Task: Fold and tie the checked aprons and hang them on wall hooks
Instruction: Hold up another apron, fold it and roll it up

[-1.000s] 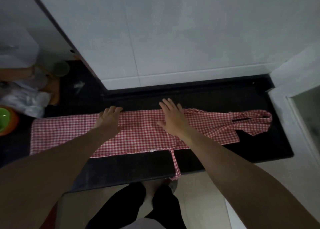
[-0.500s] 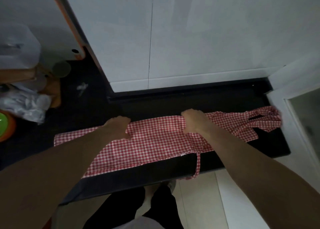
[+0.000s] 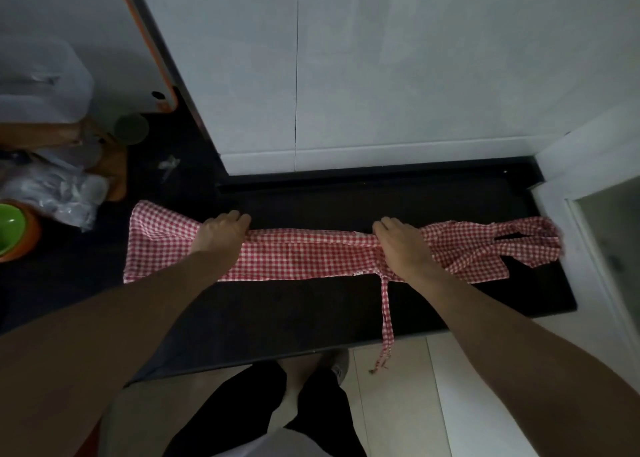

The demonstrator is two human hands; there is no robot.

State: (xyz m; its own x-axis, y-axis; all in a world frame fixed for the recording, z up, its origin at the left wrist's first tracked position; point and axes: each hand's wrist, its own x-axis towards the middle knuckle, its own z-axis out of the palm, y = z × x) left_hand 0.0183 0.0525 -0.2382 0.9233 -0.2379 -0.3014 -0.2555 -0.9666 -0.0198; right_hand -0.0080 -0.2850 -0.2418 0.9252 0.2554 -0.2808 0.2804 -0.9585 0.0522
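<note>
A red-and-white checked apron [image 3: 304, 256] lies stretched left to right across the black counter [image 3: 311, 311], folded into a narrow band. My left hand [image 3: 221, 231] grips its far edge left of the middle. My right hand [image 3: 401, 245] grips the bunched cloth right of the middle, by the waist. One tie strap [image 3: 386, 318] runs from there toward me and hangs over the counter's front edge. The bib and neck loop [image 3: 519, 242] lie crumpled at the right end. No wall hooks are in view.
White tiled wall [image 3: 381, 76] rises behind the counter. At the left stand a green bowl [image 3: 10, 228], crumpled clear plastic [image 3: 59, 193], a clear container [image 3: 41, 82] and an orange-edged board [image 3: 149, 41]. A white ledge [image 3: 595, 166] borders the right end. My legs stand below the counter edge.
Both hands went from lying flat on the spread apron to gripping its far edge. The cloth has been folded toward me into a narrower band, and my hands have moved further apart.
</note>
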